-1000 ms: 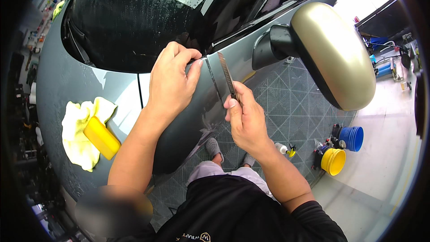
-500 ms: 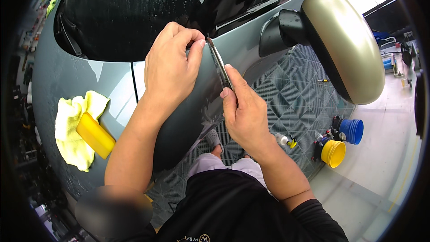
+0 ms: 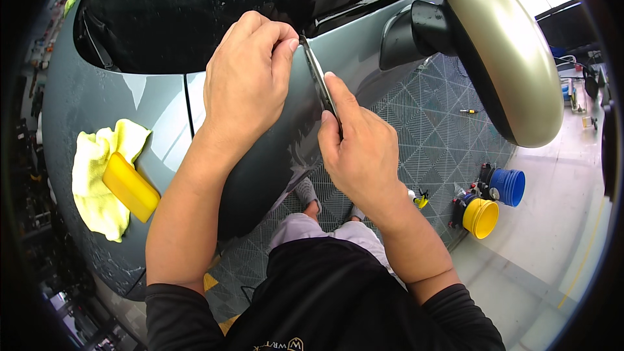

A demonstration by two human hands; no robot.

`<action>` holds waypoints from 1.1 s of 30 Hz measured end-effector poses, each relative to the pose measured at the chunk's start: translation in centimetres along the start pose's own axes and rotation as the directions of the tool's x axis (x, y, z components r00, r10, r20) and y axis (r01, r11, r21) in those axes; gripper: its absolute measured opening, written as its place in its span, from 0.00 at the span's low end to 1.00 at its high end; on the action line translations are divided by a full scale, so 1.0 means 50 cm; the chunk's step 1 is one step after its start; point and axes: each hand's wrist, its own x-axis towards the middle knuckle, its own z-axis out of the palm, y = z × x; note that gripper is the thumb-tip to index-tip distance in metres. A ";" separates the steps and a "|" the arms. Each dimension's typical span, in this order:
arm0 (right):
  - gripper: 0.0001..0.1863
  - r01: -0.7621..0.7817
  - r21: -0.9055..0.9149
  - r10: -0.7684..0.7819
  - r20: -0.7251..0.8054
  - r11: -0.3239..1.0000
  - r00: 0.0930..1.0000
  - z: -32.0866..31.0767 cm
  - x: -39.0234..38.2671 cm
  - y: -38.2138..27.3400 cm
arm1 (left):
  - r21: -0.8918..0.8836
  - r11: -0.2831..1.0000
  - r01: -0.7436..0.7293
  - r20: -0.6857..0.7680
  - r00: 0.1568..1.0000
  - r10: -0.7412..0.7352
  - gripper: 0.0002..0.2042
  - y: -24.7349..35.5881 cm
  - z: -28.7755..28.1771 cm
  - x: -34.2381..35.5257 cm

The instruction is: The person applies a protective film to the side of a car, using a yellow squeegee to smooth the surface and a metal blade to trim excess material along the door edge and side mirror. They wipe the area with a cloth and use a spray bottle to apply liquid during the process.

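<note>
Sleeves (image 3: 458, 318) of your black shirt (image 3: 318, 292) end near the elbows, leaving both forearms (image 3: 188, 208) bare. Your right hand (image 3: 361, 143) grips a slim utility knife (image 3: 321, 88), thumb on one side and forefinger on the other, the tip pointing away from you and slightly left. The knife is over the rear edge of the grey fender (image 3: 276, 149), about where it meets the door (image 3: 354, 58). Your left hand (image 3: 250, 78) is at the fender's upper rear corner, thumb and forefinger drawn into a narrow pinch just beside the knife tip; I cannot tell whether anything thin lies between them, nor whether the tip touches them.

To your left, on the hood (image 3: 97, 104), a crumpled yellow-green towel (image 3: 91, 162) lies near the side edge, with a smooth yellow block (image 3: 131, 187) resting slantwise on it. A gold-coloured side mirror (image 3: 513, 58) juts out from the door's front corner. Beyond the hood's rear edge, the dark windshield (image 3: 169, 19) carries water drops.

Down on the patterned floor tiles (image 3: 442, 130), a spray bottle (image 3: 422, 200) with a yellow head is partly hidden by your right forearm. Farther off, near the tiles' edge, a yellow bucket (image 3: 481, 221) stands just beside a blue bucket (image 3: 510, 186).
</note>
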 end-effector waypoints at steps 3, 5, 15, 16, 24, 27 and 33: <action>0.24 0.015 0.010 -0.016 0.009 1.000 1.000 0.005 0.000 0.005 | -0.012 1.000 0.020 -0.003 1.000 -0.020 0.03 -0.001 0.002 -0.001; 0.24 0.019 0.052 -0.017 -0.029 0.998 0.999 0.009 0.002 0.006 | -0.005 1.000 0.023 0.002 1.000 -0.023 0.04 -0.001 0.001 -0.001; 0.24 0.050 0.000 -0.050 -0.048 0.999 0.998 0.010 -0.006 0.015 | 0.003 1.000 -0.004 -0.008 1.000 0.004 0.04 -0.006 0.004 -0.002; 0.24 0.048 0.011 -0.048 -0.043 0.999 0.998 0.009 -0.003 0.014 | 0.002 1.000 0.008 -0.005 1.000 -0.008 0.04 -0.006 0.004 -0.003; 0.24 0.039 0.037 -0.038 -0.019 0.999 0.999 0.009 -0.001 0.012 | -0.001 1.000 0.017 0.001 1.000 -0.017 0.04 -0.010 0.004 -0.006; 0.24 0.054 0.045 -0.052 -0.041 0.998 0.998 0.012 -0.008 0.016 | -0.007 1.000 0.018 -0.003 1.000 -0.018 0.04 -0.005 0.002 -0.004; 0.24 0.058 0.071 -0.055 -0.044 0.996 0.998 0.020 -0.021 0.018 | -0.008 1.000 -0.005 -0.028 1.000 0.005 0.04 -0.015 0.004 -0.007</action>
